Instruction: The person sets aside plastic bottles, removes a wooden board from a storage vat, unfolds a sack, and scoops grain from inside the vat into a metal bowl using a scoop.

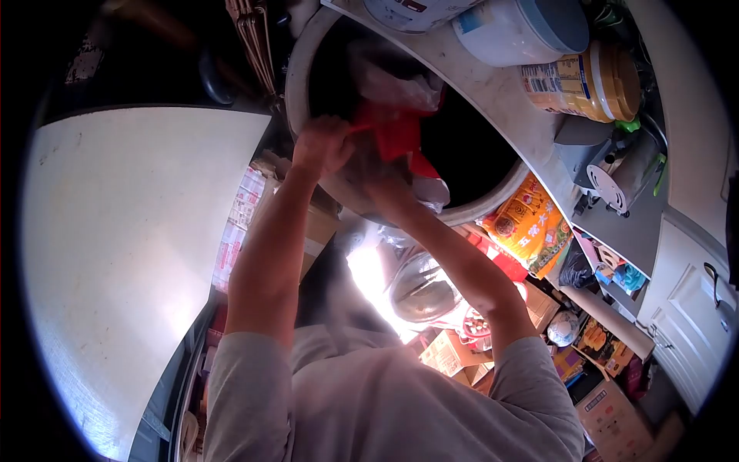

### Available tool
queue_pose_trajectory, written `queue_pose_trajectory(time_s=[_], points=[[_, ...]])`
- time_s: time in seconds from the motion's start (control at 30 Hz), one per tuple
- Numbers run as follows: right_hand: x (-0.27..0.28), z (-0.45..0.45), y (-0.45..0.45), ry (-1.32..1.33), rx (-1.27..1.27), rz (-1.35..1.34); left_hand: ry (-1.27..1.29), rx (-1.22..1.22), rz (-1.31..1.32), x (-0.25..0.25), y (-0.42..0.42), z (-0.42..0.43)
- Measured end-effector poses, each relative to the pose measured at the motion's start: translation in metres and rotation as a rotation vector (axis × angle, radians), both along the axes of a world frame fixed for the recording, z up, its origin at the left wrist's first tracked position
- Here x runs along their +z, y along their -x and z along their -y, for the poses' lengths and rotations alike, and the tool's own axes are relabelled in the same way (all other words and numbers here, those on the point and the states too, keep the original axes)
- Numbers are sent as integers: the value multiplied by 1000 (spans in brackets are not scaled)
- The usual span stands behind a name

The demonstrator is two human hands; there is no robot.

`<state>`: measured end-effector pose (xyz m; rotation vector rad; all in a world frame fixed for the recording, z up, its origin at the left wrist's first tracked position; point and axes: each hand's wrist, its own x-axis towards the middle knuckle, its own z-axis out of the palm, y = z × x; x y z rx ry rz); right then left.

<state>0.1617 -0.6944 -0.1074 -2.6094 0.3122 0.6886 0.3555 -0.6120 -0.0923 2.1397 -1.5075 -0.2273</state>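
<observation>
While the left hand (pixel 325 145) is closed in a fist with a red strip of the bag (pixel 399 132) running into it, the right hand (pixel 379 181) reaches in lower down, close beside the bag. Blur and shade hide the right fingers, so whether they pinch or lie spread, I cannot tell. The bag is within the round mouth of the vat (pixel 299 73), nearer its left side, with cloudy plastic (pixel 404 86) above it and more pale plastic (pixel 431 192) below, by the near rim. The left fist sits by the left rim, its forearm slanting down outside the vat; the right forearm crosses the near rim.

Right of the bag, the dark opening gives the most open room, bounded by the pale rim curving round below. At upper right the straight edge of the shelf (pixel 493 91) cuts across the mouth and narrows it. On that shelf are a white tub (pixel 504 35) and a yellow tub (pixel 566 81), back from the edge.

Outside the rim, an orange sack (pixel 519 223) lies close against the lower right side. Below, a shiny pot (pixel 423 289) shows between the arms. Farther left, the white panel (pixel 131 254) stands apart from the left forearm, with pink-and-white packs (pixel 239 219) in the gap.
</observation>
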Motion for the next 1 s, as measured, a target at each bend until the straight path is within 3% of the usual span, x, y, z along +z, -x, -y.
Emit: queue_pose_trajectory(time_s=[0.03, 0.1, 0.17, 0.27, 0.37, 0.53, 0.7, 0.87, 0.93, 1.0], points=[[-14, -5, 17, 64, -43, 236, 0, 9, 6, 2, 0, -1], [-3, 7, 29, 82, -199, 306, 8, 11, 22, 4, 0, 2], [19, 37, 39, -10, -422, -26, -7, 33, 48, 1, 4, 5], [-9, 70, 48, -163, -325, -81, -18, 45, 67, -6, 3, 8], [-35, 68, 36, -125, -388, -304, -53, 31, 80, -10, 4, 7], [-118, 67, 32, -105, -359, -246, -82, 24, 105, -9, 3, 8], [-156, 65, 54, -144, -348, -216, -150, 32, 115, -6, 4, 9], [-207, 74, 77, -217, -359, -147, -58, 14, 113, -8, 2, 7], [-236, 80, 94, -308, -416, -88, -57, 16, 114, -9, 2, 8], [-227, 85, 89, -555, -625, -127, -60, 19, 119, -12, 2, 6]])
